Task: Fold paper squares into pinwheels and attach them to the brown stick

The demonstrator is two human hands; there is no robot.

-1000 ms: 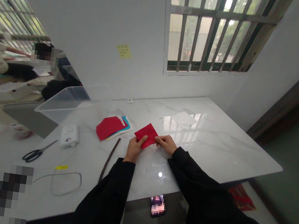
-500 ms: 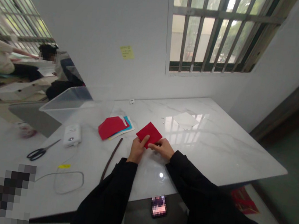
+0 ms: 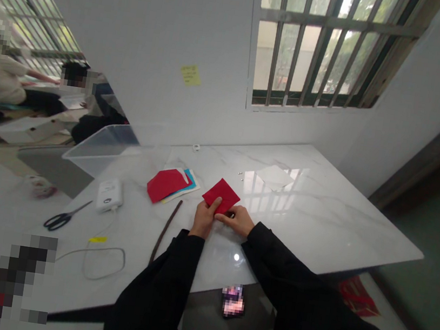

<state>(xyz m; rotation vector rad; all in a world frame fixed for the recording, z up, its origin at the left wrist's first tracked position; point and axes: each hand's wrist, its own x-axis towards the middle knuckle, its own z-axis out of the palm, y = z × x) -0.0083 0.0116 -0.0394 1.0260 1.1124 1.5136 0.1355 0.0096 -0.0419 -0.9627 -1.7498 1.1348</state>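
Observation:
A small red square of paper or felt (image 3: 223,194) is held above the table, turned with one corner pointing away from me. My left hand (image 3: 205,217) is closed on its near left side, the thumb lying on top. At the near right edge my right hand (image 3: 239,220) pinches with thumb and forefinger; the fingers under the red square are hidden. To the left lies a stack of coloured sheets (image 3: 167,185), red on top with blue and white beneath. A dark brown strip (image 3: 165,231) rests beside my left forearm.
Black-handled scissors (image 3: 63,219), a white power bank (image 3: 110,195) and a looped cable (image 3: 123,261) lie on the left. A white sheet (image 3: 274,177) is on the table (image 3: 344,215) behind my hands. A clear plastic bin (image 3: 95,150) stands at left; people sit beyond it.
The view has shifted slightly. Both hands stay on the red square, and my right thumb and forefinger have moved a little along its near edge.

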